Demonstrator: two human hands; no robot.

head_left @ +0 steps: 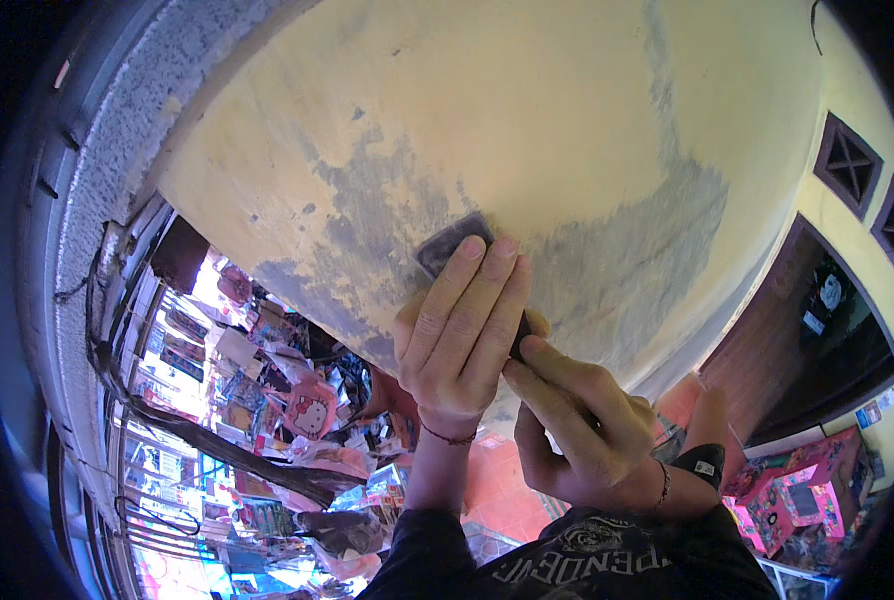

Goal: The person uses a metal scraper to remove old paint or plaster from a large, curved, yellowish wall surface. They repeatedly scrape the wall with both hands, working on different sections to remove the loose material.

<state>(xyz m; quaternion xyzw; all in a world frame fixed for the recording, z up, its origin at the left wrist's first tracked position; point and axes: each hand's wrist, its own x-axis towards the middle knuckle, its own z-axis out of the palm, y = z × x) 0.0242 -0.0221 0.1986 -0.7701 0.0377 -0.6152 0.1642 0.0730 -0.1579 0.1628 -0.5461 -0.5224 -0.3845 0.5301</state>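
Both hands bear on one scraper against a patchy wall

The dark, flat scraper lies against the pale yellow wall, over the edge of one grey patch, with another grey patch spreading to its right. The left hand lays straight, close-set fingers over the blade; whether its thumb closes that grip from beneath, I cannot tell. The right hand has its grip bent in, closed on what looks like the dark handle, just below the left fingers.

To my eye, the step in hand is working the grey areas smooth. The next move seems to call for even pressure from the left fingers while the right hand steers, with the blade kept flat so no corner digs in.

Below the arms I see reddish floor tiles; packed goods crowd the left, and a pink box sits at the right, near a brown door
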